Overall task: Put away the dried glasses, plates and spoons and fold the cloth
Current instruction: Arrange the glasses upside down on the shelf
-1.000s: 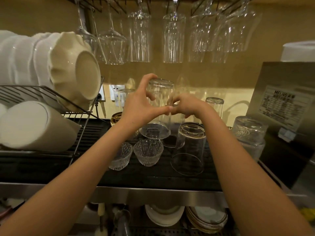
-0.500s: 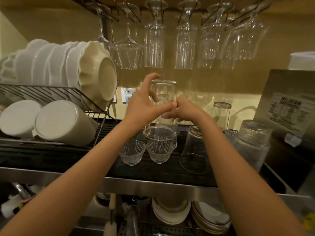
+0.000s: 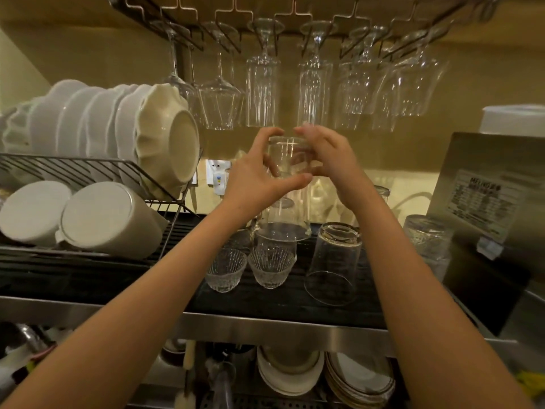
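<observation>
**Both hands clasp an upturned glass above the black shelf**

The landmark is the black shelf (image 3: 280, 299). Over its middle, the left hand (image 3: 250, 184) and right hand (image 3: 333, 160) curl around a clear glass (image 3: 287, 156) held mouth-down, thumbs and fingers wrapped on opposite sides. It appears to sit over another upturned glass (image 3: 283, 219) that stands on the shelf; whether the two touch cannot be told.

Crowding that spot on the shelf: two small ribbed glass bowls (image 3: 225, 271) stand upright side by side at the front, just below the held glass, and a tall tumbler (image 3: 334, 264) stands mouth-down to the right of them. A textured glass (image 3: 427, 240) stands further right, near a metal appliance (image 3: 495, 208) at the shelf's right end.

Directly above the shelf, stemmed glasses (image 3: 262, 90) hang bowl-down from a rack (image 3: 265, 13), their rims close over the hands.

At the shelf's left end a wire dish rack (image 3: 88, 169) holds a row of cream scalloped bowls (image 3: 168, 140) on edge; under it two white containers (image 3: 109, 219) lie on their sides.

Below the shelf, stacked plates (image 3: 359, 376) rest in a lower compartment.
</observation>
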